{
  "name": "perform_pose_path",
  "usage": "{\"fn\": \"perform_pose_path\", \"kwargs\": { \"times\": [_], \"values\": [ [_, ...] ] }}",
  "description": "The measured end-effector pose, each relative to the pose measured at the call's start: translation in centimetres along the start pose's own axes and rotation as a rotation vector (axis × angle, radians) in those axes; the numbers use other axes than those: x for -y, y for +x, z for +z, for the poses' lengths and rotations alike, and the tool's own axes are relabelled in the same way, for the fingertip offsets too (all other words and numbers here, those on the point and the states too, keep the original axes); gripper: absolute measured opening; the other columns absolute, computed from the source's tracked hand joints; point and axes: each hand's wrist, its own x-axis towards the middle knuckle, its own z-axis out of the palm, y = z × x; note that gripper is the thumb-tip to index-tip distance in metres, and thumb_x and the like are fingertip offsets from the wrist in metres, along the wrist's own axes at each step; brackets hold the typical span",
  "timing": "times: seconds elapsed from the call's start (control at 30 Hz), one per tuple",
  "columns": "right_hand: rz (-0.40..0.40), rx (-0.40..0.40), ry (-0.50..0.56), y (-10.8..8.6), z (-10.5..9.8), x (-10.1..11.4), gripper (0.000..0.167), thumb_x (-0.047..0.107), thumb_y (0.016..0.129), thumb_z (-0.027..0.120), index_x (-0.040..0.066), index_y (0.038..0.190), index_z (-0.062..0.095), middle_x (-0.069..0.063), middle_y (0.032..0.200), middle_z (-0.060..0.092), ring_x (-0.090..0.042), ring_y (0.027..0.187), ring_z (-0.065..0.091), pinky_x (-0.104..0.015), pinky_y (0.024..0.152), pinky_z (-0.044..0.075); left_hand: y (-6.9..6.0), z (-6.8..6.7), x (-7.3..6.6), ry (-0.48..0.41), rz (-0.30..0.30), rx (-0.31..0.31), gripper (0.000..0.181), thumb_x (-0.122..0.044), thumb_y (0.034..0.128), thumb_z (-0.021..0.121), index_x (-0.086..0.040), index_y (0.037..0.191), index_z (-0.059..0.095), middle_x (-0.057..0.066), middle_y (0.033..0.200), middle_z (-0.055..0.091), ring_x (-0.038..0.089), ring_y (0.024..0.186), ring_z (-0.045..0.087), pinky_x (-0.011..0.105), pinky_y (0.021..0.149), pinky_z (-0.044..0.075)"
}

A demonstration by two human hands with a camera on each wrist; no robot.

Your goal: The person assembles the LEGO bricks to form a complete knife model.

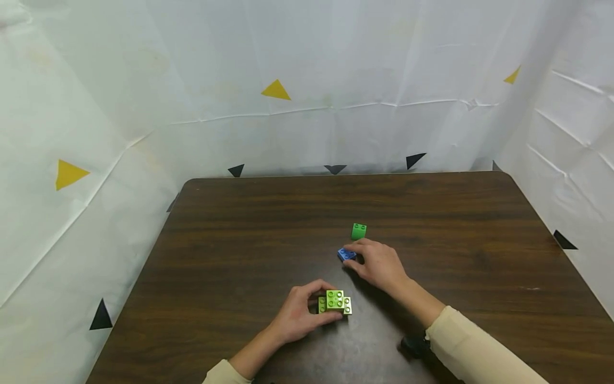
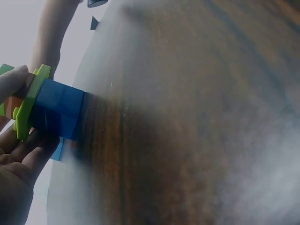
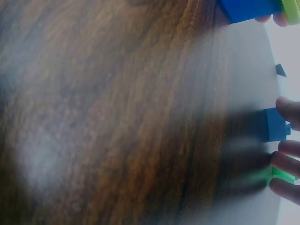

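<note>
Brown wood-look tabletop [image 1: 240, 224] carries all the work, so the bricks have a flat, firm support. Near its front, the left hand [image 1: 297, 314] grips a stack [image 1: 334, 300], lime green above and blue below, with thumb and fingers at opposite sides, probably to keep it level; whether it touches the table, I cannot tell. Farther forward, the right hand [image 1: 381, 264] pinches a smaller blue brick [image 1: 345, 256] by its sides, which leaves some studs uncovered. Just beyond stands a green brick [image 1: 358, 233], not gripped, studs upward, seemingly stable on its base.
</note>
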Motion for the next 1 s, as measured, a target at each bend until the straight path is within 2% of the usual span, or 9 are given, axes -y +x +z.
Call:
{"fn": "perform_pose_path", "kwargs": {
  "times": [0.33, 0.67, 1.0],
  "values": [
    [-0.036, -0.034, -0.038, 0.2, 0.34, -0.33, 0.039, 0.04, 0.08, 0.081, 0.018, 0.111, 0.076, -0.001, 0.103, 0.072, -0.019, 0.079, 0.068, -0.036, 0.06, 0.052, 0.04, 0.04, -0.11, 0.004, 0.001, -0.004, 0.035, -0.023, 0.0817, 0.082, -0.017, 0.112, 0.066, -0.003, 0.103, 0.069, 0.011, 0.092, 0.067, 0.032, 0.079, 0.056],
    [-0.051, -0.044, -0.04, 0.3, 0.32, -0.37, 0.034, 0.034, 0.081, 0.081, 0.019, 0.111, 0.075, 0.0, 0.102, 0.072, -0.019, 0.082, 0.068, -0.039, 0.063, 0.054, 0.14, 0.29, -0.11, 0.01, -0.037, -0.007, 0.037, -0.007, 0.0793, 0.082, -0.008, 0.113, 0.067, 0.005, 0.103, 0.07, 0.011, 0.091, 0.065, 0.034, 0.079, 0.055],
    [-0.052, -0.042, 0.012, 0.14, 0.02, -0.7, 0.03, 0.029, 0.082, 0.081, 0.018, 0.11, 0.076, -0.003, 0.105, 0.072, -0.023, 0.086, 0.069, -0.044, 0.067, 0.055, 0.03, 0.2, 0.26, 0.037, 0.048, -0.004, 0.035, -0.022, 0.0822, 0.082, -0.015, 0.114, 0.068, -0.003, 0.103, 0.07, 0.01, 0.091, 0.066, 0.03, 0.077, 0.056]
  ]
}}
